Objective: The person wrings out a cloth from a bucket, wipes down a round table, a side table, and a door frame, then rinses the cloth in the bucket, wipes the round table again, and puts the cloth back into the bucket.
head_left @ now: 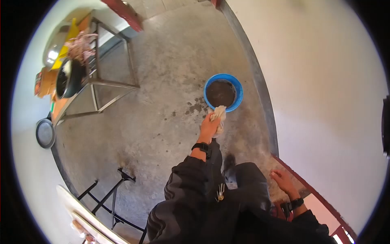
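My left hand [209, 128] is closed around a crumpled, light-coloured cloth [219, 114], just at the near rim of a blue basin [241, 95]. Dark, murky water [220, 92] fills much of the basin. Part of the cloth hangs beside the hand, and its top end overlaps the basin's rim. Off to the right, my right hand [283, 181] is held away from the basin, near the wall, its fingers loosely bent and holding nothing visible. Both wrists wear black bands.
Wet spots [197, 106] mark the concrete floor left of the basin. A metal-framed table [115, 84] at the upper left bears a dark pot [73, 79]. A round grey lid or pan [45, 133] is by the wall. Black metal legs [107, 197] stand at the lower left.
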### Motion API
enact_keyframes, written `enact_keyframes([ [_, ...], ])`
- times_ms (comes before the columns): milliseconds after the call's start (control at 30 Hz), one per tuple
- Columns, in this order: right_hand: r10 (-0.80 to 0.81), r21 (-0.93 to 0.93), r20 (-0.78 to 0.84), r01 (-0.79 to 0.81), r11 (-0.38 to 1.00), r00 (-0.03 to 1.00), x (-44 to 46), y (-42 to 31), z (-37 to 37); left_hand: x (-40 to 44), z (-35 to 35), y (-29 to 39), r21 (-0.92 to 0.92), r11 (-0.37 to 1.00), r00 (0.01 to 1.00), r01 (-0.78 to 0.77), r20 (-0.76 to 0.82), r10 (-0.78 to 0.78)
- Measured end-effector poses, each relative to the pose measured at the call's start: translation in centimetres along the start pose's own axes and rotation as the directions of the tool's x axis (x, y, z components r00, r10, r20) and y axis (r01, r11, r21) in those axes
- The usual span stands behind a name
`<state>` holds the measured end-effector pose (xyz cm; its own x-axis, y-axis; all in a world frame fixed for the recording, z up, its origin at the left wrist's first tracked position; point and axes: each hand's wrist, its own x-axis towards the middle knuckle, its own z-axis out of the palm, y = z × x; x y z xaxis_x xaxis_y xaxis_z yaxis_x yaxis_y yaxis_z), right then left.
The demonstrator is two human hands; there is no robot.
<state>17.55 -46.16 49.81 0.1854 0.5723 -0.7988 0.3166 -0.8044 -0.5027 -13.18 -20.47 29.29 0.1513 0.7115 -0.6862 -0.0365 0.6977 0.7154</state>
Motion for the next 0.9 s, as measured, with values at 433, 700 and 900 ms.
enact_keyframes([
  [433, -0.038, -0.154, 0.135, 0.059, 0.986, 0.99, 18.5, -7.4, -2.3, 18.7, -8.4, -10.5, -0.031, 0.959, 0.868, 0.281, -0.417, -0.268],
  [700, 0.087, -0.165, 0.1, -0.07, 0.984, 0.991, 25.8, -7.1, -7.4, 27.2, -2.2, -18.8, -0.432, 0.852, 0.875, 0.295, -0.235, -0.422],
  [900, 0.128, -0.194, 0.176, -0.093, 0.977, 0.976, 25.4, -9.2, -8.1, 23.7, -2.8, -15.2, -0.442, 0.897, 0.811, 0.002, -0.524, -0.26],
])
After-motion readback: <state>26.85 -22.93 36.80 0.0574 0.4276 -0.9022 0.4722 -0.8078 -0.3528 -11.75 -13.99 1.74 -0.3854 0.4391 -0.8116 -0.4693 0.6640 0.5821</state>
